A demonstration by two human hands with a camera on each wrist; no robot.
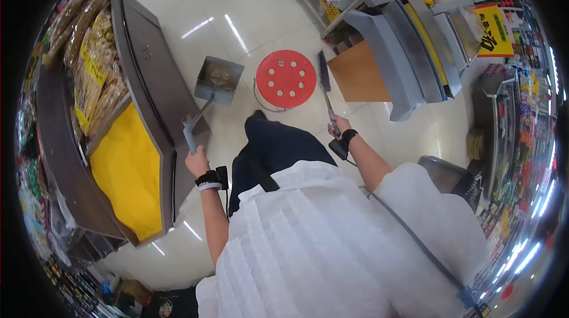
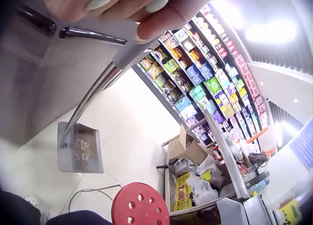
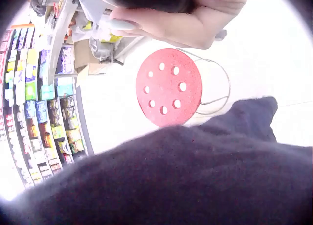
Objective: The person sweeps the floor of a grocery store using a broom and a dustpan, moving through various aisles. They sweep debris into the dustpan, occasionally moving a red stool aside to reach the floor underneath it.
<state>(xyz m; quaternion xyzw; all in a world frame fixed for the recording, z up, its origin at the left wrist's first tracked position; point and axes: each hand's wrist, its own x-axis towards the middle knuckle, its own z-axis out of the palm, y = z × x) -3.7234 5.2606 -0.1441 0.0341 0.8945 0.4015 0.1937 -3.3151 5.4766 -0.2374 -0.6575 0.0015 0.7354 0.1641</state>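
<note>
In the head view my left hand point(image 1: 197, 163) grips the grey upper handle of a long-handled dustpan point(image 1: 204, 91). The dustpan hangs out ahead, with some brownish debris in its tray, as the left wrist view also shows of the dustpan point(image 2: 96, 162). My right hand point(image 1: 339, 127) holds the handle of a broom point(image 1: 323, 75), whose narrow dark head points away from me beside a red stool point(image 1: 286, 79). The right wrist view shows the curled fingers of my right hand point(image 3: 181, 26) around a dark handle; the broom head is out of that view.
The round stool with holes and wire legs stands between dustpan and broom. To the left is a grey cabinet point(image 1: 145, 51) with bagged goods and a yellow panel point(image 1: 131, 170). A grey counter point(image 1: 385, 51) and brown board point(image 1: 358, 72) stand right. Stocked shelves point(image 2: 205, 83) line the background.
</note>
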